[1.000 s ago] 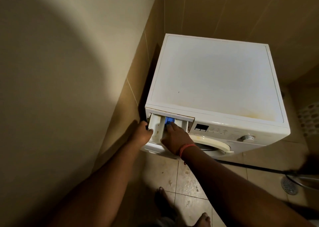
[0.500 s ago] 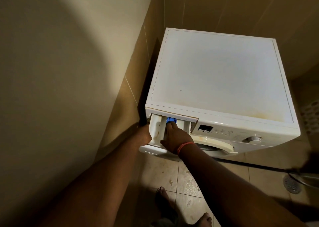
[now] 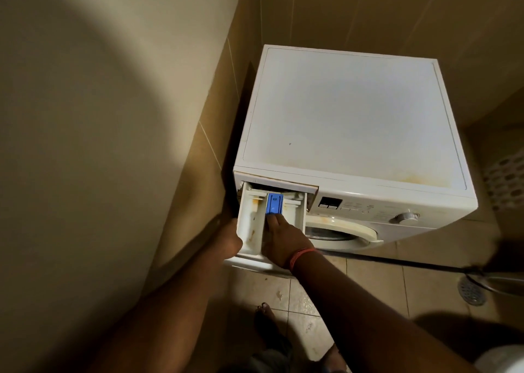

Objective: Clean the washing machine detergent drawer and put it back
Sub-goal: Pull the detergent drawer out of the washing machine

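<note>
Fingers of my right hand [image 3: 283, 242] press the blue plastic tab [image 3: 274, 204]; my left hand [image 3: 231, 240] grips the stained white drawer [image 3: 251, 225] at frame centre.

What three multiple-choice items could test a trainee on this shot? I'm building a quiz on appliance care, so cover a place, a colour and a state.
1. Where does the detergent drawer sit on the washing machine?
A. front, upper left
B. front, lower right
C. on the top panel

2. What colour is the insert in the drawer's middle compartment?
A. red
B. blue
C. green

3. How does the drawer stand?
A. pushed fully shut
B. lying on the floor
C. pulled out, still in its slot

Answers:
1 A, it juts from the front beside the wall, left of the display.
2 B, the tab is bright blue, with fingers of the right hand on it.
3 C, its compartments show while the left hand holds its outer side.
</note>
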